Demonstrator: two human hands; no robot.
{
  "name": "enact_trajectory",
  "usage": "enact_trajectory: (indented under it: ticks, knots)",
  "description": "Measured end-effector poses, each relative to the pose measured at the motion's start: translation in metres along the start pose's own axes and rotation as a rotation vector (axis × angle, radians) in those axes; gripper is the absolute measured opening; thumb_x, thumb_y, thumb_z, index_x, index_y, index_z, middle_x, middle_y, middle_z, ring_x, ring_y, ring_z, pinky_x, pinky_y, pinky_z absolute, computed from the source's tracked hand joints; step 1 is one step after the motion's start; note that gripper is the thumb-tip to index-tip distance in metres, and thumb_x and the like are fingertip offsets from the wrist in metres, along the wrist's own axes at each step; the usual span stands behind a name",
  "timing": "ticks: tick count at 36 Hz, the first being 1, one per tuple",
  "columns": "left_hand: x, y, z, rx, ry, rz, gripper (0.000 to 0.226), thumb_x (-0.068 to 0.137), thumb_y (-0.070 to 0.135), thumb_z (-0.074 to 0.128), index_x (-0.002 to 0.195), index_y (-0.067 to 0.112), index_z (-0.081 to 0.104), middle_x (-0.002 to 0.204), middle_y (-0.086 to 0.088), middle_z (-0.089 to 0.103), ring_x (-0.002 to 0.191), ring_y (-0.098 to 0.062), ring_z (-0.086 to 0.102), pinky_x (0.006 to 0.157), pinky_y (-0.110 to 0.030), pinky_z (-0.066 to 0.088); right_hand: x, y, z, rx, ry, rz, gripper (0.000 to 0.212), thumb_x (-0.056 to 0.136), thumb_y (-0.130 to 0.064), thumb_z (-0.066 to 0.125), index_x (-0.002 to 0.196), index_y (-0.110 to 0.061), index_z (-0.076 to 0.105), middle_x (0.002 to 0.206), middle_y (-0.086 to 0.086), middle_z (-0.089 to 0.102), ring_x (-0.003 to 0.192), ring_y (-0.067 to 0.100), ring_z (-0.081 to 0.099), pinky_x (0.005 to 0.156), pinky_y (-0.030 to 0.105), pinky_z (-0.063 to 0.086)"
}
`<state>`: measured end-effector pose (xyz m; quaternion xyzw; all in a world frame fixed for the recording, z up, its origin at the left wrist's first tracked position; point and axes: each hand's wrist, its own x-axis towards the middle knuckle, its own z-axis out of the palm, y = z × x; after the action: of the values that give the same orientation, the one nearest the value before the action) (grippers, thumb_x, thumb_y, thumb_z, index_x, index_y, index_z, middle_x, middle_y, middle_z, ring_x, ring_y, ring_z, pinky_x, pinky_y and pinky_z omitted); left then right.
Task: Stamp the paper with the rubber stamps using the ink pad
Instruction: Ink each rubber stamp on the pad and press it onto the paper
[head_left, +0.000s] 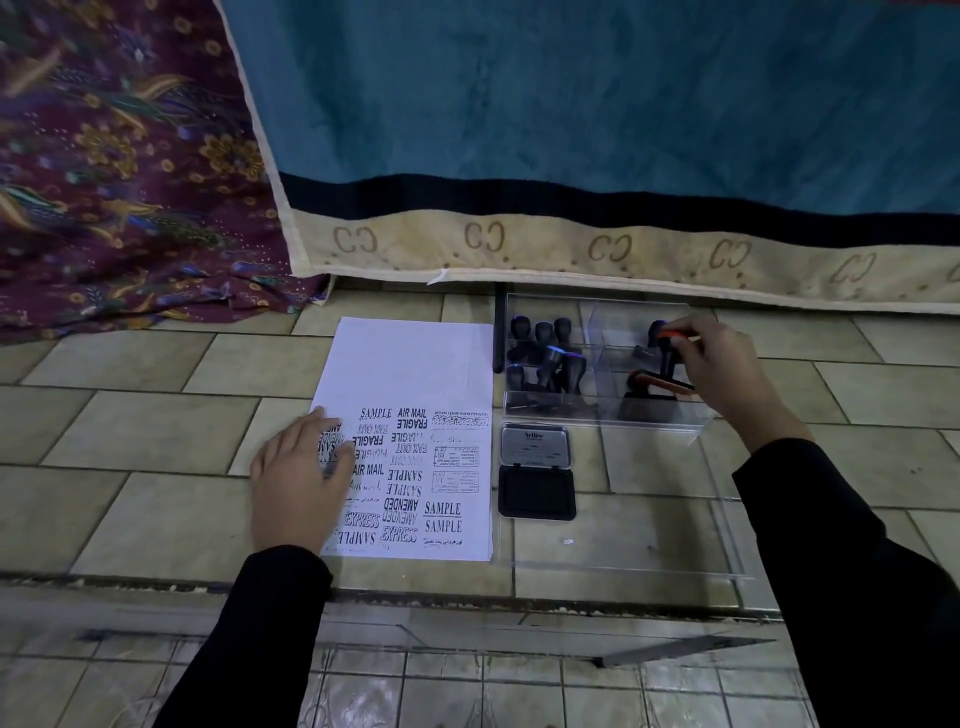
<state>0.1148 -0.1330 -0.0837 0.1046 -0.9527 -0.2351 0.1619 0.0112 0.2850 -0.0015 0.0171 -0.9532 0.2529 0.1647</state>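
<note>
Left hand (301, 478) lay flat, fingers straight, pinning the paper (415, 364) at its 8 o'clock corner. The lower half was crowded with prints (SAMPLE, FRAGILE, EXPRESS), while the 12 o'clock half was bare, so plenty left. The Artline ink pad (536, 491) sat open at the paper's 4 o'clock. Right hand (722, 364) pinched a red-topped rubber stamp (669, 358) inside the clear box (649, 418), probably not yet inked.
</note>
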Motion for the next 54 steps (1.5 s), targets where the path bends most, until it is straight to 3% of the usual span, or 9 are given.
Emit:
enact_trajectory:
  ticks: [11, 17, 22, 27, 33, 42, 47, 50, 54]
  knots:
    - [0.001, -0.001, 0.000, 0.005, -0.007, 0.009, 0.028, 0.090, 0.026, 0.063, 0.117, 0.019, 0.063, 0.136, 0.001, 0.058, 0.124, -0.024, 0.050, 0.109, -0.045, 0.031, -0.004, 0.008, -0.007, -0.153, -0.082, -0.104, 0.015, 0.089, -0.003, 0.056, 0.100, -0.002, 0.065, 0.099, 0.020, 0.066, 0.090, 0.037, 0.060, 0.082, 0.039, 0.047]
    - [0.001, 0.000, 0.000, 0.008, -0.010, 0.006, 0.028, 0.090, 0.025, 0.063, 0.117, 0.018, 0.062, 0.137, 0.001, 0.057, 0.124, -0.025, 0.050, 0.108, -0.045, 0.032, -0.006, 0.003, -0.006, -0.100, -0.081, -0.042, 0.014, 0.090, -0.007, 0.058, 0.102, -0.002, 0.063, 0.099, 0.018, 0.068, 0.087, 0.034, 0.064, 0.079, 0.036, 0.048]
    - [0.001, -0.002, 0.001, 0.008, -0.012, 0.000, 0.028, 0.090, 0.027, 0.062, 0.118, 0.020, 0.062, 0.137, 0.002, 0.057, 0.125, -0.024, 0.049, 0.108, -0.044, 0.030, -0.004, 0.003, -0.004, -0.093, -0.057, -0.034, 0.015, 0.087, -0.004, 0.062, 0.100, 0.002, 0.068, 0.102, 0.024, 0.058, 0.078, 0.035, 0.064, 0.077, 0.029, 0.046]
    - [0.001, -0.002, 0.001, 0.003, -0.010, -0.001, 0.028, 0.090, 0.027, 0.062, 0.117, 0.021, 0.061, 0.137, 0.002, 0.056, 0.125, -0.023, 0.048, 0.108, -0.044, 0.031, -0.003, 0.006, -0.001, -0.105, -0.057, 0.014, 0.014, 0.079, -0.003, 0.069, 0.093, -0.002, 0.064, 0.094, 0.018, 0.067, 0.078, 0.031, 0.064, 0.071, 0.026, 0.041]
    - [0.001, -0.002, 0.001, 0.003, -0.015, 0.003, 0.028, 0.090, 0.026, 0.062, 0.118, 0.020, 0.062, 0.138, 0.002, 0.056, 0.126, -0.023, 0.048, 0.109, -0.044, 0.030, -0.002, 0.008, 0.004, -0.092, -0.043, 0.077, 0.010, 0.077, -0.006, 0.073, 0.085, -0.005, 0.067, 0.090, 0.017, 0.066, 0.069, 0.022, 0.055, 0.068, 0.023, 0.036]
    - [0.001, -0.001, 0.000, 0.003, -0.021, -0.007, 0.029, 0.090, 0.027, 0.062, 0.118, 0.019, 0.061, 0.138, 0.002, 0.056, 0.126, -0.024, 0.047, 0.109, -0.045, 0.030, -0.002, 0.002, 0.004, -0.131, -0.100, 0.168, 0.012, 0.081, -0.003, 0.065, 0.092, 0.000, 0.068, 0.090, 0.020, 0.068, 0.084, 0.032, 0.061, 0.070, 0.026, 0.038]
    - [0.001, -0.001, 0.000, 0.001, -0.022, -0.008, 0.029, 0.091, 0.029, 0.060, 0.119, 0.021, 0.061, 0.139, 0.003, 0.055, 0.127, -0.022, 0.046, 0.110, -0.043, 0.029, 0.012, -0.003, -0.003, -0.186, -0.010, 0.145, 0.014, 0.085, -0.001, 0.053, 0.085, 0.004, 0.066, 0.083, 0.025, 0.067, 0.081, 0.038, 0.062, 0.073, 0.038, 0.049]
    - [0.001, 0.000, -0.001, 0.003, -0.024, -0.007, 0.029, 0.092, 0.029, 0.060, 0.119, 0.021, 0.061, 0.139, 0.003, 0.055, 0.127, -0.022, 0.046, 0.111, -0.044, 0.030, 0.032, -0.008, -0.002, -0.168, 0.008, 0.167, 0.018, 0.086, -0.002, 0.054, 0.099, 0.003, 0.066, 0.098, 0.024, 0.067, 0.092, 0.036, 0.061, 0.080, 0.038, 0.049]
    - [0.000, 0.001, -0.001, 0.000, -0.018, -0.008, 0.028, 0.091, 0.028, 0.061, 0.118, 0.020, 0.061, 0.138, 0.003, 0.056, 0.126, -0.022, 0.047, 0.111, -0.045, 0.030, 0.052, -0.015, 0.012, -0.224, -0.159, 0.266, 0.031, 0.089, -0.008, 0.053, 0.118, 0.001, 0.056, 0.117, 0.025, 0.057, 0.105, 0.038, 0.056, 0.086, 0.039, 0.048]
